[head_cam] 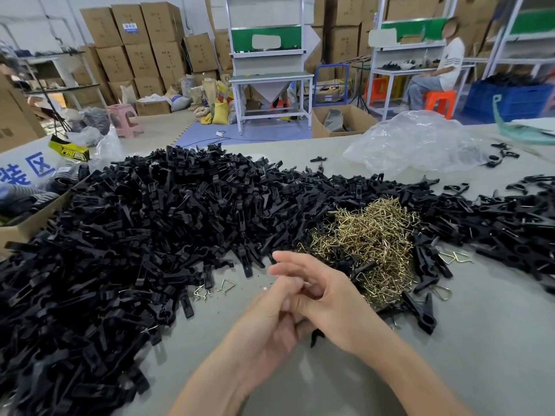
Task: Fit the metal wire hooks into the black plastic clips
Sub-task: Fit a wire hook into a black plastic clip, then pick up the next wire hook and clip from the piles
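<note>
**Hands joined over a clip**

The left hand (270,328) curls round a black clip (314,337), of which only a tip shows below the palms. The right hand (327,301) lies across the left one, its upper fingers (288,261) stretched out loosely; whether it pinches anything cannot be told. Just beyond the fingertips, to their right, lie the hooks (366,244). The clips (135,235) are heaped to their left, all on the table (450,355).

L hand (270,325), R hand (327,301) (touching)
</note>
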{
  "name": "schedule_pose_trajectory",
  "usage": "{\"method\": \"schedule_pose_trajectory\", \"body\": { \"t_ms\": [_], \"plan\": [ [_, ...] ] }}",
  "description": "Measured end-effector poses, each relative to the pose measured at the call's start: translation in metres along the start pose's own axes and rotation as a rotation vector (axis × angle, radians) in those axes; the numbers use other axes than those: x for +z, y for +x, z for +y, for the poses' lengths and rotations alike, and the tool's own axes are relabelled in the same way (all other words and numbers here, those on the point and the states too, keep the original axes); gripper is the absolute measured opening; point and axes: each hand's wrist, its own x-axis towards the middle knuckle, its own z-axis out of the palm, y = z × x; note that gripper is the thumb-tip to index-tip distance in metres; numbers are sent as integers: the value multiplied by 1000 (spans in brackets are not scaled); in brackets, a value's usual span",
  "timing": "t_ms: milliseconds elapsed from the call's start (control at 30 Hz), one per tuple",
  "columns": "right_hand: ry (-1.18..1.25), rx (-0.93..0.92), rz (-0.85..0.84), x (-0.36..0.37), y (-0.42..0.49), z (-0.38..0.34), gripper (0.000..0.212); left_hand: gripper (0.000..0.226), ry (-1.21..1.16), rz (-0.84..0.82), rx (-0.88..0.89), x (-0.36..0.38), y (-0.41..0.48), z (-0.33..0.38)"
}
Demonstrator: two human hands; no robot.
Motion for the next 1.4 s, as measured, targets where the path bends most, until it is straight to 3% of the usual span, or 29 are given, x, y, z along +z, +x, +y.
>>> {"method": "schedule_pose_trajectory", "body": {
  "t_ms": [167, 400, 567, 667, 767, 867, 933, 1033, 1133, 1267, 1400],
  "plan": [
    [-19, 27, 26, 0, 0, -2, 20, 44, -42, 23, -34, -2, 2, 4],
    [-25, -6, 154, -5, -3, 1, 20, 68, 48, 1, -30, -4, -2, 17],
    [223, -49, 437, -25, -7, -2, 14, 60, -24, 112, 36, -14, 0, 18],
    [599, -107, 663, -70, -5, -13, 31, 49, -100, 113, 43, -18, 1, 18],
    [1070, -287, 861, -132, -9, -34, 54, 39, -99, 115, 35, -17, 4, 16],
    [1249, -225, 905, -157, -12, -38, 84, 35, -92, 120, 40, -16, 5, 14],
    [1171, -137, 786, -140, -11, -30, 77, 36, -82, 124, 45, -15, 5, 14],
    [968, -50, 637, -88, -1, -17, 43, 34, -55, 134, 59, -15, 4, 15],
    [552, -32, 573, -42, 13, -12, 24, 20, 53, 196, 151, -9, 4, 15],
    [-292, -172, 481, 8, 19, 7, 29, 22, 429, 478, 415, -18, -2, 16],
    [-700, -223, 349, 18, 17, 21, 37, 21, 975, 671, 624, -34, -7, 21]
  ]
}}
